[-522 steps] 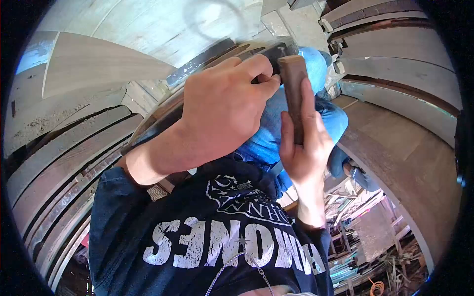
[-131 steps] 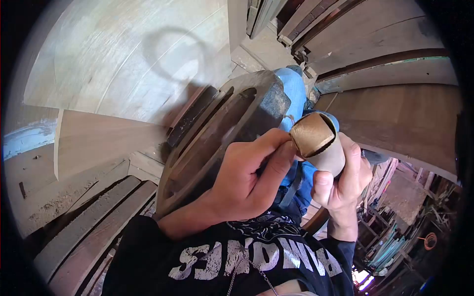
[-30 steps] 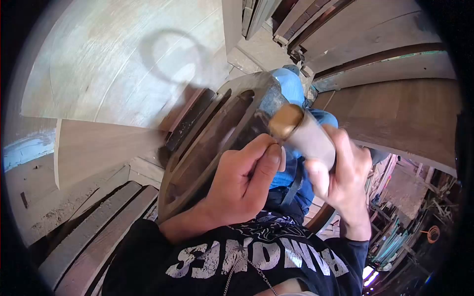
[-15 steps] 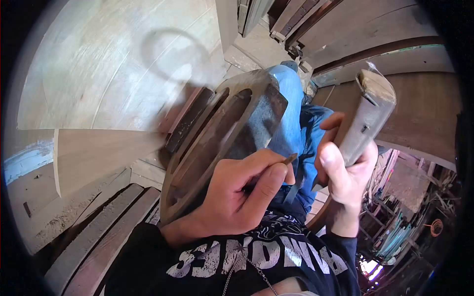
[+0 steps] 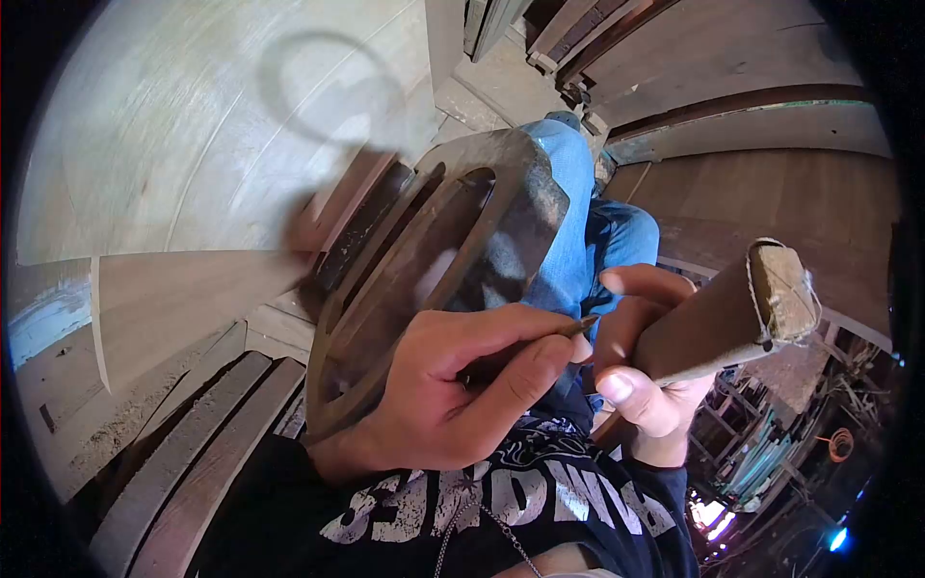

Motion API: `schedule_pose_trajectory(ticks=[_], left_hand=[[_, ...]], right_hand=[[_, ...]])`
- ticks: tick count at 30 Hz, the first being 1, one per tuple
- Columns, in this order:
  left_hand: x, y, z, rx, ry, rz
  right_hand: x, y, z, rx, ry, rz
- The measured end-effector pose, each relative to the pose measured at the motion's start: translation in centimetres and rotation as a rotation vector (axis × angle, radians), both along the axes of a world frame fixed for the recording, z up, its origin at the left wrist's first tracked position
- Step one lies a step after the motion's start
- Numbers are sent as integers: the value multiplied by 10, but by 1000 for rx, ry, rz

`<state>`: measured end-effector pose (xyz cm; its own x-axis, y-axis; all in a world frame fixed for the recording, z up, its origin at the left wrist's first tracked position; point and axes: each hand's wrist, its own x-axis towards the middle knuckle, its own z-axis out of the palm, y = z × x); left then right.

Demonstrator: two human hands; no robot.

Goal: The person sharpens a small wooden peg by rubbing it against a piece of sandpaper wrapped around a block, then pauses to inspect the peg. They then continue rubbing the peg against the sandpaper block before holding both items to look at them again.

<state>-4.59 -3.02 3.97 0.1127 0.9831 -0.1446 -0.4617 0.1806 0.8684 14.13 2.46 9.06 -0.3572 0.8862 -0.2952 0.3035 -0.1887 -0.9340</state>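
Fingers of our left hand (image 5: 448, 390) are curled shut around a thin dark tool (image 5: 576, 328), with the thumb pressed along its shaft. Only its pointed tip shows past the thumbnail, and we cannot tell what kind of tool it is. The same hand lies against the lower part of a carved wooden frame (image 5: 424, 250), a dark, rounded piece with long slots cut through it, which stands tilted in front of us and leans up and away. Our right hand (image 5: 641, 376) sits just beside the tool's tip, to its right, its fingers wrapped firmly round a wooden block (image 5: 713, 323). The block points up and to the right, clear of the frame, and its far end is bound with pale string (image 5: 805, 299). Behind the frame we see our knee in blue jeans (image 5: 578, 193), close against the frame's right edge. Our black shirt (image 5: 462, 501) with white lettering fills the bottom of the view. A broad pale board (image 5: 193, 135) lies beyond the frame on the left, with a ring-shaped shadow on it. Dark planks (image 5: 183, 453) run beside us at lower left, and brown boards (image 5: 771, 193) stand at upper right.
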Motion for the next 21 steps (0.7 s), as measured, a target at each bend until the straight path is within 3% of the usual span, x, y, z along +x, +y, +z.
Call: schedule_pose_trajectory(ticks=[9, 21], left_hand=[[-7, 0, 3, -120, -31, -70], [10, -4, -3, -139, -62, 53]], right_hand=[[7, 1, 0, 29, 28, 142], [13, 12, 4, 256, -70, 402]])
